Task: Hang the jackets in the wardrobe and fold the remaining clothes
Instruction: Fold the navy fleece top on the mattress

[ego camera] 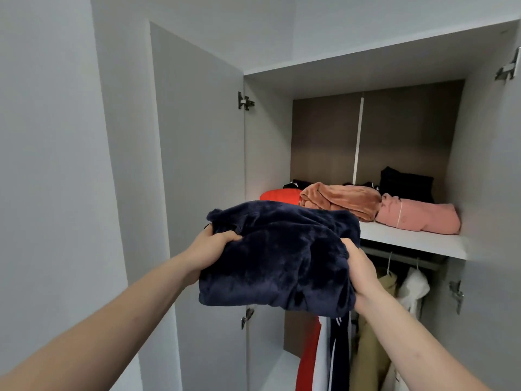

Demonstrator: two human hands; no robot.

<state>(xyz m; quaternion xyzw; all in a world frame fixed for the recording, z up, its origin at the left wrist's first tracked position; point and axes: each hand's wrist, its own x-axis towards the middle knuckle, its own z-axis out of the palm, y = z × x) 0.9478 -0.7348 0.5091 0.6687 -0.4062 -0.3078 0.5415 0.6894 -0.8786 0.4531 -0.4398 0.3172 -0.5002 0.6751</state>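
Observation:
A folded navy fleece garment (279, 258) is held up in front of the open wardrobe, level with its upper shelf (408, 238). My left hand (210, 251) grips its left edge, thumb on top. My right hand (362, 270) grips its right edge. On the shelf lie folded clothes: a red one (279, 195), a rust-orange fleece (341, 199), a pink one (417, 218) and dark ones (406, 183) at the back. Below the shelf, jackets hang on a rail (403, 259): red (308, 356), dark with white stripes (339, 354), tan (372, 334) and white (413, 289).
The left wardrobe door (197, 165) stands open beside my left arm. The right door's hinged edge (507, 69) shows at the far right. A grey wall (50, 165) fills the left. The shelf's front left strip lies behind the held garment.

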